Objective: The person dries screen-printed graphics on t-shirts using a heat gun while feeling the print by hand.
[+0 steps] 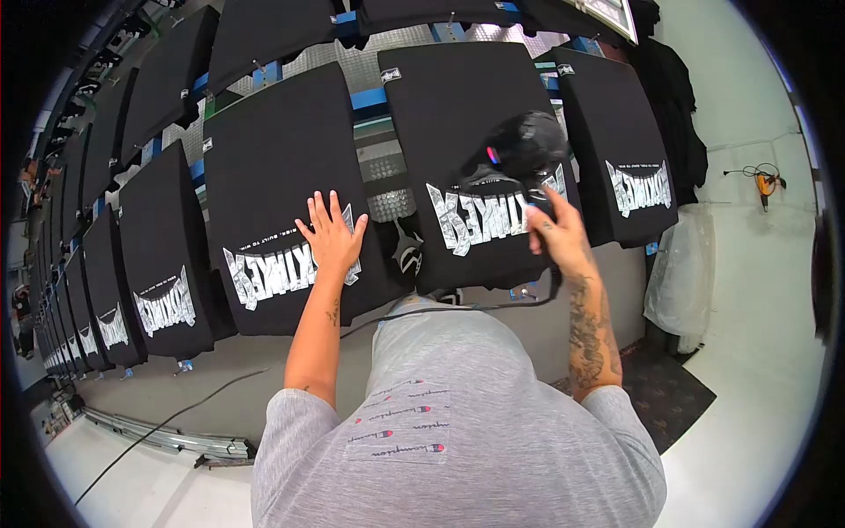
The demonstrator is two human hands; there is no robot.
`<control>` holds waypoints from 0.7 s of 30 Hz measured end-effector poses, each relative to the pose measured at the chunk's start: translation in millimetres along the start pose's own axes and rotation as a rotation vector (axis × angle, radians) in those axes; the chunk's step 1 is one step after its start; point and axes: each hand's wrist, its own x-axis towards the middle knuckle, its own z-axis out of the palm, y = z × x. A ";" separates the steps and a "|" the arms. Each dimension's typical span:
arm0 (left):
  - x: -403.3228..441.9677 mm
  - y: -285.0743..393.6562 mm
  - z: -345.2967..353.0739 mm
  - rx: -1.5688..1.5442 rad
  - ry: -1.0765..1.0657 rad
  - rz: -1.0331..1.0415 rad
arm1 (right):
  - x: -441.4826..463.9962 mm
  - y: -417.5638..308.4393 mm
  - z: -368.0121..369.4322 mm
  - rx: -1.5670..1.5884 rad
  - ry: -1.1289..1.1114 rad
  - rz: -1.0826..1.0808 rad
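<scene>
My left hand (pixel 330 238) lies flat with spread fingers on a black T-shirt (pixel 282 150), over the right part of its white lettered print. In my right hand (pixel 559 233) is the handle of a black hair dryer (pixel 524 145), slightly blurred. The dryer is above a second black T-shirt (pixel 466 88), its nozzle side towards the left, close over that shirt's white print (pixel 480 216). Both shirts are stretched flat over boards. From the handle a black cord (pixel 440 310) runs left across my waist.
More black printed shirts on boards stand in a row to the left, with another shirt (pixel 616 132) at the right. Blue brackets (pixel 370 99) show between boards. An orange-handled tool (pixel 764 187) with a cord and a clear plastic bag (pixel 682 273) are at the right.
</scene>
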 end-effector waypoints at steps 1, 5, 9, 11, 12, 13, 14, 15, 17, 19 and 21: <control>-0.9 -1.5 -3.0 0.006 -0.005 -0.005 | 2.9 8.1 -19.2 0.010 0.051 -0.003; -1.4 15.4 -20.4 -0.060 0.008 -0.052 | -4.3 10.1 -95.6 -0.052 0.307 -0.002; -17.2 41.9 -24.3 -0.144 0.104 0.045 | -1.8 22.4 -129.4 -0.145 0.384 -0.009; -30.1 63.6 -19.6 -0.179 0.141 0.134 | -6.4 21.4 -126.6 -0.120 0.295 -0.024; -38.1 74.7 -15.5 -0.202 0.132 0.174 | -9.4 19.1 -118.7 -0.107 0.253 -0.022; -45.8 86.5 -12.4 -0.224 0.124 0.215 | -13.2 19.3 -109.3 -0.095 0.211 -0.022; -55.0 98.3 -9.7 -0.235 0.112 0.240 | -17.7 16.7 -99.7 -0.080 0.126 -0.017; -64.9 110.7 -8.9 -0.246 0.097 0.266 | -23.8 12.5 -88.7 -0.065 0.041 -0.010; -84.1 131.3 -0.9 -0.280 0.084 0.256 | -36.3 13.0 -66.4 -0.117 -0.040 0.038; -101.0 147.9 3.2 -0.300 0.071 0.214 | -42.7 10.0 -54.4 -0.097 -0.291 0.043; -115.2 158.6 5.6 -0.299 0.062 0.169 | -47.7 21.6 -46.1 -0.063 -0.417 0.026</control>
